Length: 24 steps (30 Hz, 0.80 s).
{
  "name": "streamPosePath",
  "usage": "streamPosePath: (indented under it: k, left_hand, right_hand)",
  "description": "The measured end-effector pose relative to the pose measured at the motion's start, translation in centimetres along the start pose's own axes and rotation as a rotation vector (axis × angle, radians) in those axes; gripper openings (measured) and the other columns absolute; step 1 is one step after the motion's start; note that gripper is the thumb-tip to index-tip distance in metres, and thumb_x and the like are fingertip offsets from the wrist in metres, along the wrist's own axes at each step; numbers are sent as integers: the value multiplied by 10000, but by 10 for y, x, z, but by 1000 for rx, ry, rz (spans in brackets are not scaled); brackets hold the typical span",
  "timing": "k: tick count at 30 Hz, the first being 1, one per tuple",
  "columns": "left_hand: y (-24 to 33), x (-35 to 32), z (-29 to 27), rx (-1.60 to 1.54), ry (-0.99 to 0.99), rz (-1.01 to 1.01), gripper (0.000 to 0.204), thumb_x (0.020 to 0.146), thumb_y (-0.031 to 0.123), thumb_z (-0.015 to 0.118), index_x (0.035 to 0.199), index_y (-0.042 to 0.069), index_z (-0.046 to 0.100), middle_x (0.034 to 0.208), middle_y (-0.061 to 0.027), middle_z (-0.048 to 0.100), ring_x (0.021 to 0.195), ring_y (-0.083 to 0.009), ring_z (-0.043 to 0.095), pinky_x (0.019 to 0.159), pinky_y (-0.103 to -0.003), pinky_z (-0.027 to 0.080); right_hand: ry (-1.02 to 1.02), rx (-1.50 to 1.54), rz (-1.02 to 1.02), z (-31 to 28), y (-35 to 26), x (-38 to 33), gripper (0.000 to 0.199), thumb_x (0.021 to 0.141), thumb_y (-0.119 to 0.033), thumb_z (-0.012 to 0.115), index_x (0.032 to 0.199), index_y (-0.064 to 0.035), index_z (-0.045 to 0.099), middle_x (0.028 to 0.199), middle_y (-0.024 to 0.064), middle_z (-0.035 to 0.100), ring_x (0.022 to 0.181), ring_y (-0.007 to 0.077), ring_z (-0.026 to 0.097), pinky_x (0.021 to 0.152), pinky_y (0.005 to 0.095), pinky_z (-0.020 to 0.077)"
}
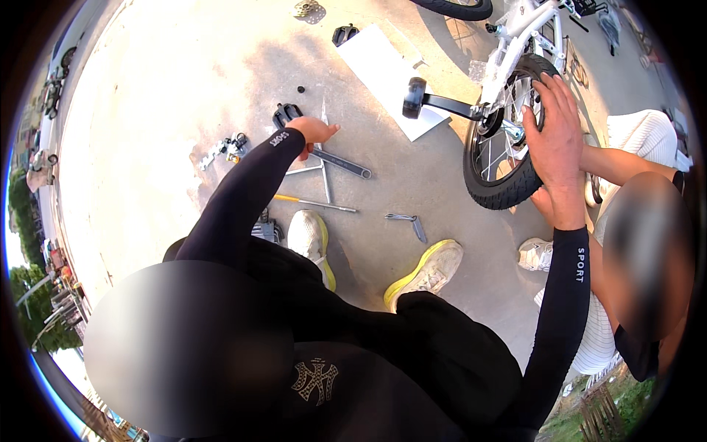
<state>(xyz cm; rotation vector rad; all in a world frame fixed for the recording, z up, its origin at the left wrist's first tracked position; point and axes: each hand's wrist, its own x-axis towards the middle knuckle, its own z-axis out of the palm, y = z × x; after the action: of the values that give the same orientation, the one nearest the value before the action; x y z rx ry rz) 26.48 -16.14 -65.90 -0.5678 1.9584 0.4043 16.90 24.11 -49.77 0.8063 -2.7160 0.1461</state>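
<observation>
My left hand (313, 131), in a long black sleeve, reaches down to tools on the concrete ground. It hovers over the near end of a long dark wrench (346, 165), beside a black pedal (285, 114); whether its fingers grip anything is unclear. My right hand (556, 132) lies flat with straight fingers on the black rear tyre (497, 193) of a small white bicycle (515, 33). Another person's hand (546, 203) touches the same tyre just below mine. A black training wheel (414, 97) sticks out on a bracket to the wheel's left.
A white sheet (387, 70) lies behind the training wheel. On the ground are a yellow-handled screwdriver (313, 202), a bent metal key (409, 219), shiny small parts (227, 147) and a second pedal (345, 33). My shoes (429, 271) stand near them. A crouching person (633, 243) is at right.
</observation>
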Motion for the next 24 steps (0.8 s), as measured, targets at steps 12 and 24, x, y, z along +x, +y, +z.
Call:
streamPosePath:
  k: [12,24]
  left_hand:
    - [-12,32,132,-759,834,-324,551,774,229,677,1162,-70,424,1101,-335,639,1081,-475,635,953,-503,499]
    - [175,-126,65,-1875,660,528,342,886,81,632,1111,29,380,778,-17,499,586,-67,444,493,-238,368]
  right_hand:
    - [-89,-76,-77,-4,-13,11,352,910,-192,640,1212,-14,609,1368,153,569,1365,290,440,1114,483,335]
    - [30,316,40,-33,-35,19,355,956,-211,630,1208,37,602,1202,175,651,1129,310,606,960,365,466]
